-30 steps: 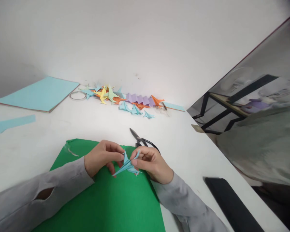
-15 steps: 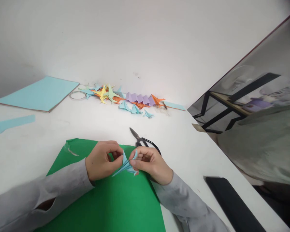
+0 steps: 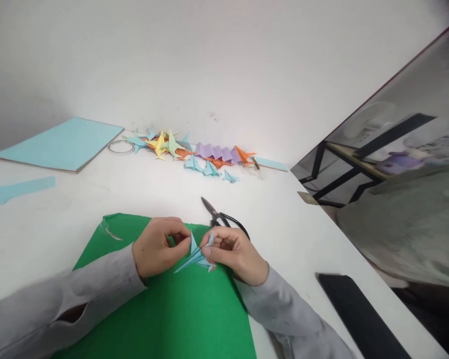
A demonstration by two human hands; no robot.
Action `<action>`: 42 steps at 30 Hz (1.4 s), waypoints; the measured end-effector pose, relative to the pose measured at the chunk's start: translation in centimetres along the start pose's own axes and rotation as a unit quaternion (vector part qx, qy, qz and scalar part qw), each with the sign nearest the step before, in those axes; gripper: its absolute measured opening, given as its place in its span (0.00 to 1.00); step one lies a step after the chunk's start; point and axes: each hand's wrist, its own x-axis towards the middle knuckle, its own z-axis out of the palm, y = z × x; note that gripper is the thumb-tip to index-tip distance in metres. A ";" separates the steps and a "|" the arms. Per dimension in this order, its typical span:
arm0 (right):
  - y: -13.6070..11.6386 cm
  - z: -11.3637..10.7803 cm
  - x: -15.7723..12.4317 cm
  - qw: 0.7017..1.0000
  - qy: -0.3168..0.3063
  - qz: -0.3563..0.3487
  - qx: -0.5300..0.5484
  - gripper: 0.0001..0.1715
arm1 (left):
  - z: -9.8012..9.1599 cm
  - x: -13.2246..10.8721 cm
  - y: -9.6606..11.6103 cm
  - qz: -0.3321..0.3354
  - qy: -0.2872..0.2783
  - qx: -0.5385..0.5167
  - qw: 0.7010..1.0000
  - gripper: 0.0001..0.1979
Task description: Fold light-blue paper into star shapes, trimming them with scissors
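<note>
A light blue folded paper crane (image 3: 195,257) is held between my two hands above a green sheet (image 3: 194,314). My left hand (image 3: 160,248) is closed, its thumb and forefinger pinching an upright point of the crane. From the other side, my right hand (image 3: 236,253) grips the crane's body near its other raised point, thumb on top. Some of the crane's folds are hidden behind the right fingers. Just beyond the right hand lie black-handled scissors (image 3: 219,215), their blades pointing away to the left.
Folded paper cranes in several colours (image 3: 168,144) lie by the wall, beside a purple pleated paper strip (image 3: 215,152). Light blue sheets (image 3: 60,144), a tape ring (image 3: 121,146) and a blue offcut (image 3: 20,189) are at left. A black flat object (image 3: 359,314) lies near the right table edge.
Both hands keep their hold on the crane and have hardly moved. The view has shifted very slightly.
</note>
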 end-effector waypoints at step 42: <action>-0.2 -0.2 0.0 0.996 0.028 -0.054 0.071 0.10 | -0.3 -0.1 0.8 -0.203 -0.143 -0.320 0.914 0.09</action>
